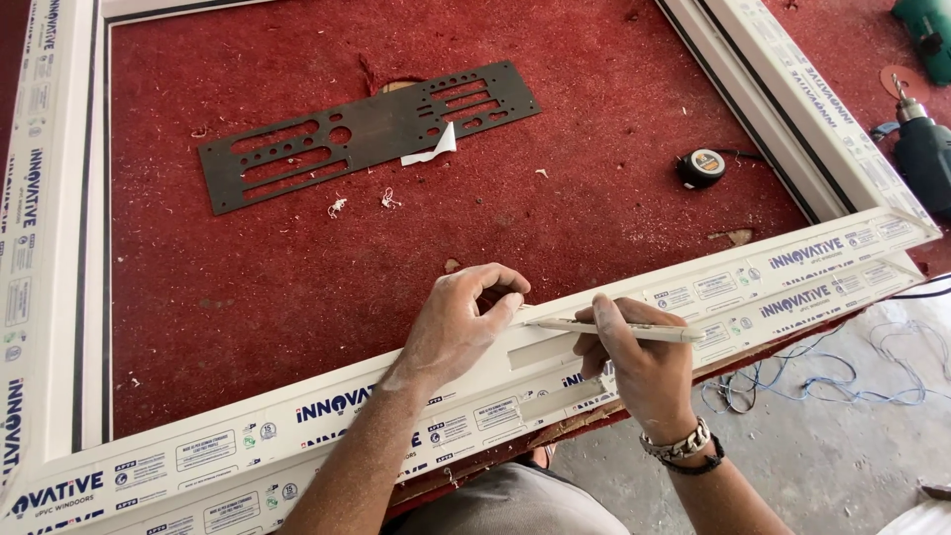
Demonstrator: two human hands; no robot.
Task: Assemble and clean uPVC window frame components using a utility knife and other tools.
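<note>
A: State the condition of each grip.

B: The right hand [644, 372] is closed around a white marking tool [619, 330], held pencil-fashion and lying almost flat, tip pointing toward the left hand [461, 322]. The left hand is curled, fingertips pressed on the white window frame [297, 421] right at the tool's tip. Whether it pinches anything small cannot be told.

A: Where is the workpiece relative to the grips?

B: The frame's near rail runs directly beneath both hands, resting on the red carpeted counter [396, 248]. A rectangular slot [545, 347] lies between the hands, just under the tool shaft.

A: Recommended technique?

B: In my judgement: keep the left fingertips planted as a fixed stop, rest the right heel on the rail, and draw the tip slowly along the slot edge. The printed protective film may be slick, so use light, even pressure.

A: Surroundings and obstructions?

B: Well beyond the left grip lies a dark perforated metal template [371, 134] with a scrap of white film [431, 151] on it. Beyond the right grip sits a tape measure [700, 166]. Far to the right are a green power drill [921, 149] and loose blue wires [832, 376] on the floor. Nothing blocks the marking line.
</note>
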